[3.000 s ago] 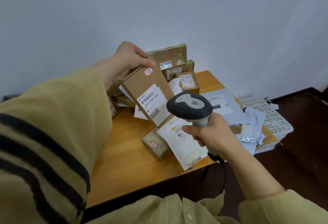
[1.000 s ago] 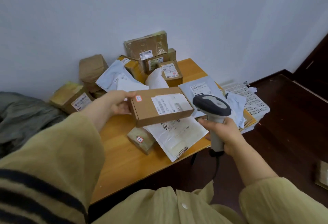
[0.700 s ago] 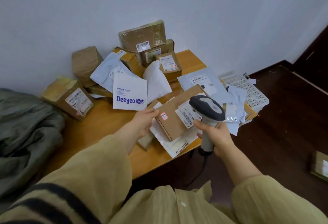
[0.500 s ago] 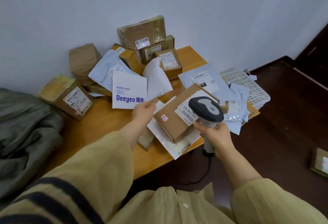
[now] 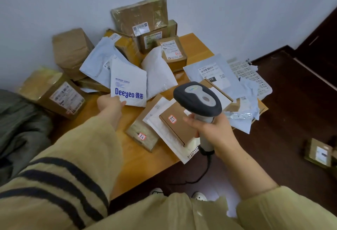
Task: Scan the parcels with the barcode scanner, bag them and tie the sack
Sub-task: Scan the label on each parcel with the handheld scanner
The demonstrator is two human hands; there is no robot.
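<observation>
The right grip (image 5: 213, 131) holds the barcode scanner (image 5: 197, 98) over a small brown box (image 5: 176, 132) (red-marked sticker on top) on the surface (image 5: 142, 164). At the scanner's 9 o'clock, the left grip (image 5: 109, 106) pinches the white Deeyeo mailer (image 5: 128, 82) by its corner.

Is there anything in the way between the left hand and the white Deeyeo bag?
No, nothing visible. The left hand touches the lower left corner of the Deeyeo bag, and nothing lies over the bag. The right hand holds the barcode scanner off to the side, over a brown box.

Fingers of left hand (image 5: 110, 105) behind white mailer (image 5: 128, 76)
</observation>
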